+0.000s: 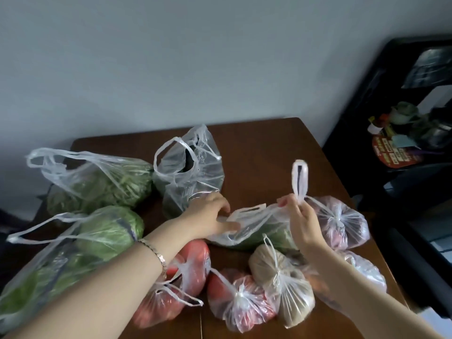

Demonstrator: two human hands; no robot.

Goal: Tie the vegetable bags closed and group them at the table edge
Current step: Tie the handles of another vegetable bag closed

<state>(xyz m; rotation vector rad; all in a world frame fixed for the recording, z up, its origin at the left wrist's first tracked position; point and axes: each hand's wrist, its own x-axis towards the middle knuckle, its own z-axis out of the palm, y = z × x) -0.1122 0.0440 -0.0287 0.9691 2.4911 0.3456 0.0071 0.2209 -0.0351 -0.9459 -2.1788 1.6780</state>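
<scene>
1. Mid-worktop, the left hand [210, 216] and right hand [303, 221] each pinch a handle of the greens bag [259, 231].
2. Bare worktop [264, 152] remains toward the far right corner.
3. Untied bags overhang the left edge, contents blurred.

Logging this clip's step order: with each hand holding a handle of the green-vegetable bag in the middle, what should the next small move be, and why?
Probably cross the two handles and pull the first half of a knot. The right hand pinches one handle loop upright, the left hand grips the other handle low against the middle bag, and its mouth is untied. The tomato bag near the table edge already shows a finished knot.
</scene>
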